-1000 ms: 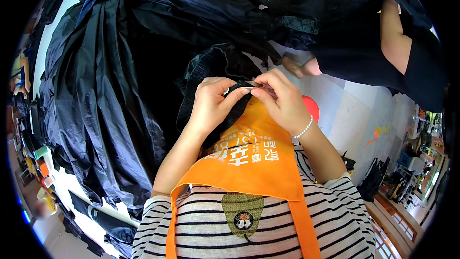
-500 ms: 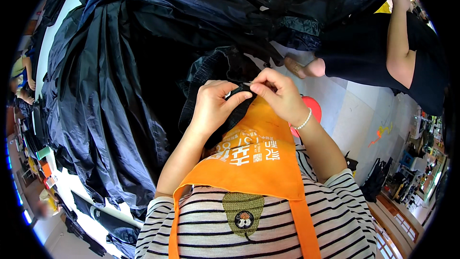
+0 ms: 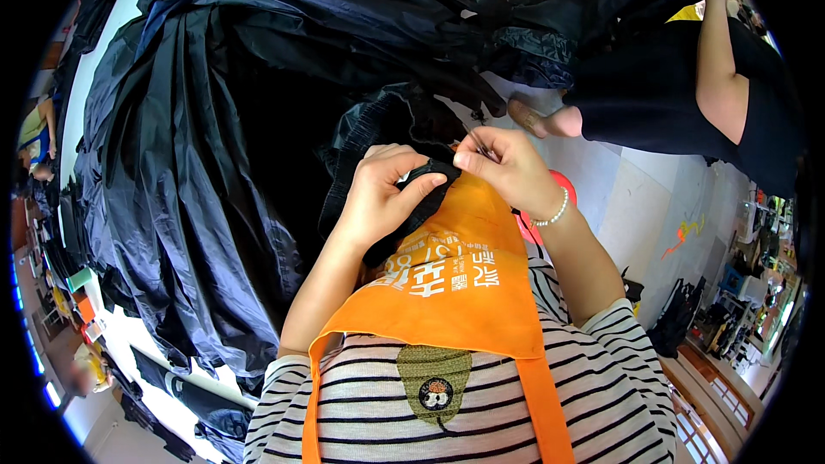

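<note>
My left hand [image 3: 382,198] pinches a fold of black fabric [image 3: 421,185] between thumb and fingers, just above my orange apron [image 3: 455,283]. My right hand [image 3: 507,167], with a bead bracelet at the wrist, holds a small thin metal tool [image 3: 477,142] against the same fold, fingers closed around it. The two hands almost touch. The fabric runs up into a larger black garment [image 3: 387,125] draped in front of me.
A big heap of shiny black and dark blue garments [image 3: 215,120] fills the left and top. Another person in black [image 3: 687,86] stands at the upper right, one arm raised. A red round object [image 3: 559,198] shows behind my right wrist.
My hands stay on the black fold with small finger shifts. The other person's arm at the upper right has lifted higher.
</note>
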### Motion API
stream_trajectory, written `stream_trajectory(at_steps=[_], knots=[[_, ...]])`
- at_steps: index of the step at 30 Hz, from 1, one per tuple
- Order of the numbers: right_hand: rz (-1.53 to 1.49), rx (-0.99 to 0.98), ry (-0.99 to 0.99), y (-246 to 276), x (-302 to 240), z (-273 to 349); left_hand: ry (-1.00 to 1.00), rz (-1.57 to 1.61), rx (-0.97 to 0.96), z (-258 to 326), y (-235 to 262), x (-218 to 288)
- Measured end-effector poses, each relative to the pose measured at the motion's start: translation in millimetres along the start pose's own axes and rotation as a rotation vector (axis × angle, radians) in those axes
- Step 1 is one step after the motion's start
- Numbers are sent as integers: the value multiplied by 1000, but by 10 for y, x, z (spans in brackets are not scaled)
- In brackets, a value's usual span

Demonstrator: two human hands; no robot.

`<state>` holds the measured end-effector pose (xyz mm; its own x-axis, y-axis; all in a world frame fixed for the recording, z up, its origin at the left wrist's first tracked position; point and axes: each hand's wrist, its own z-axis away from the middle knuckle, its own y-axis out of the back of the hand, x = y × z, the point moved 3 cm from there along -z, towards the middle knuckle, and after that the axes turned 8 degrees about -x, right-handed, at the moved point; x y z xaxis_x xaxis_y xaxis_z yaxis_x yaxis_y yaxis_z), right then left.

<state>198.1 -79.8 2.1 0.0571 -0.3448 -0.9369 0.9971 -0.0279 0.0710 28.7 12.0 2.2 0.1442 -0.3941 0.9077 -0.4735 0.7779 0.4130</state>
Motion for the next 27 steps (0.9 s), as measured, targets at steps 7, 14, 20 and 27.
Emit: stream_trajectory(at_steps=[7, 14, 20, 27], knots=[[-34, 87, 107, -112, -90, 54, -24, -28, 6, 2, 4, 14], [-61, 178, 203, -254, -6, 43, -41, -67, -9, 15, 9, 19], [-71, 462, 172, 179, 136, 92, 41, -40, 24, 90, 12, 9], [354, 698, 226, 1121, 152, 392, 84, -36, 43, 17, -177, -70]])
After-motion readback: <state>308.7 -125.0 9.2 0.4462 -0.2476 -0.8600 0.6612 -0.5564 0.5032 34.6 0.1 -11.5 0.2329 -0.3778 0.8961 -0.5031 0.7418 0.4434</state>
